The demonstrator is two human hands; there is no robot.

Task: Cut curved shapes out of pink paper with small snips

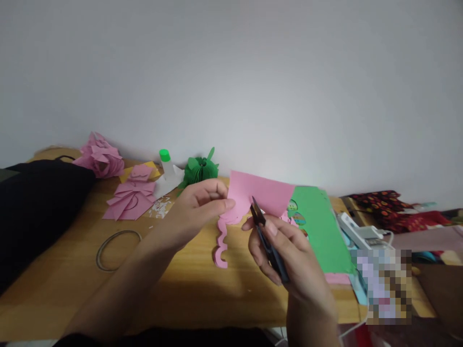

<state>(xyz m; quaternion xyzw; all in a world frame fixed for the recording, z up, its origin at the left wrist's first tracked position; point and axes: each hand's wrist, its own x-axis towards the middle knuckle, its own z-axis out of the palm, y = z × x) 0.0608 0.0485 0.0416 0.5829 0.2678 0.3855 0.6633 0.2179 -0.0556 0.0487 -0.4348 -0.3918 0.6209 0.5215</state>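
Note:
My left hand [202,205] pinches the left edge of a pink paper sheet [262,195] held up above the wooden table [72,289]. A wavy cut strip [221,243] dangles from the sheet's lower left corner. My right hand [285,255] grips small dark scissors [265,233], whose blades point up into the sheet's lower edge. Both hands are closed around what they hold.
A green sheet [320,231] with cut-outs lies to the right. Folded pink paper shapes [132,197], a pink paper flower [101,156], a green-capped glue bottle [167,168] and a green paper ball [199,169] sit at the back. Black bag [36,207] left; wire ring [117,248]; white device [358,233] right.

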